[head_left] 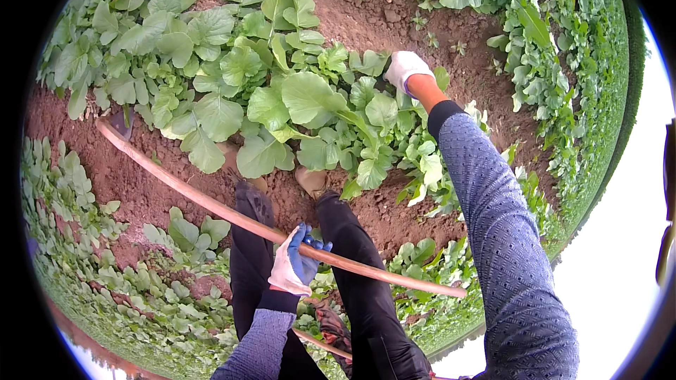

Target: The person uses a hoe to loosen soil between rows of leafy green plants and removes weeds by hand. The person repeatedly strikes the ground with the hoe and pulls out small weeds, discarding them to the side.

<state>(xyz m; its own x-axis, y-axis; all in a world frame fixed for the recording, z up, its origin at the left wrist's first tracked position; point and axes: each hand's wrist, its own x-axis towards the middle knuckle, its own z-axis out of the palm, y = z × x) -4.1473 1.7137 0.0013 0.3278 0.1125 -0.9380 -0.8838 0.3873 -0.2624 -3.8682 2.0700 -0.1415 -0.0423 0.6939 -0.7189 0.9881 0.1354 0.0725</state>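
Note:
My left hand (294, 260), in a white glove with blue-coated fingers, is wrapped round the wooden handle of a hoe (211, 204). The handle slants across my legs, from the lower right up to the grey blade (122, 125) at the left, which rests by the soil under leaf edges. My right arm stretches forward over the row of broad-leaved green plants (310, 98). At their far right edge my right hand (408, 70), in a white glove, is closed among the leaves. Its fingertips and whatever they hold are hidden.
My shoes (312, 180) stand on brown soil (190, 186) just below the plant row. More leafy rows run along the right (563, 98) and lower left (91, 267). Small seedlings (420, 21) dot the soil beyond my right hand. Another thin wooden pole (324, 344) shows behind my legs.

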